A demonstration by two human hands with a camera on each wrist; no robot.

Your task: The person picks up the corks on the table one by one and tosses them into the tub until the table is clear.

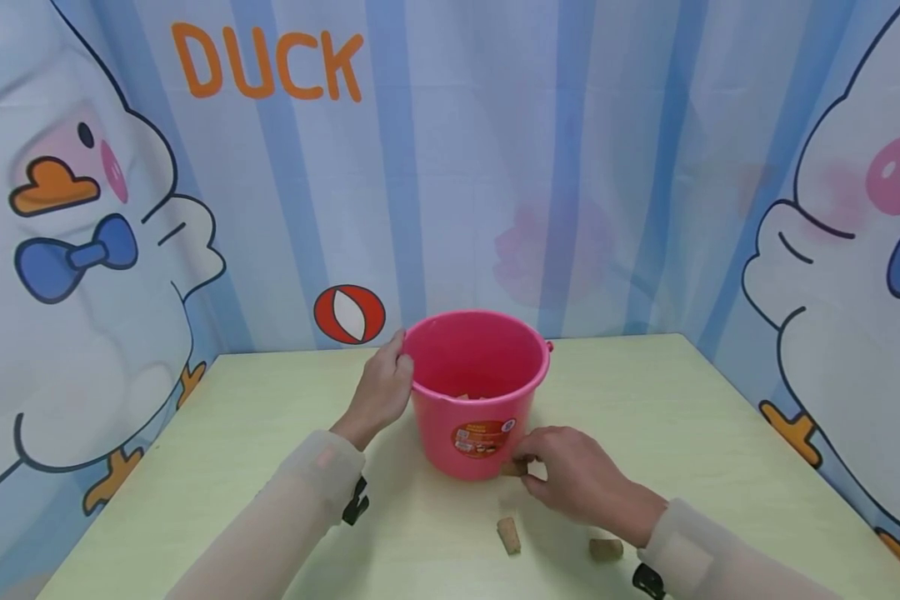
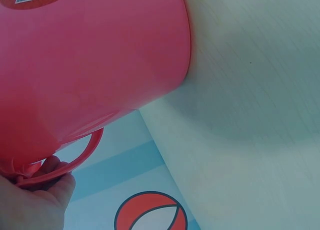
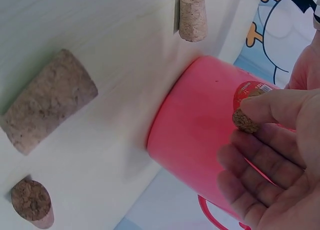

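A pink bucket [image 1: 468,425] stands upright on the table, with a red label on its front. My left hand [image 1: 382,379] grips it at the left of the rim; in the left wrist view the fingers hold the rim beside the pink handle [image 2: 92,146]. Between thumb and fingers of my right hand [image 1: 573,471] I pinch a small cork [image 3: 245,121], low in front of the bucket's right side. Inside, a few light brown pieces [image 1: 465,397] show just over the near rim, the rest hidden by the wall.
One cork [image 1: 508,536] lies in front of the bucket, another cork [image 1: 606,549] by my right wrist. The right wrist view shows three loose corks on the pale table [image 1: 285,433], including a large near one [image 3: 50,101]. A duck-print curtain [image 1: 472,167] stands behind.
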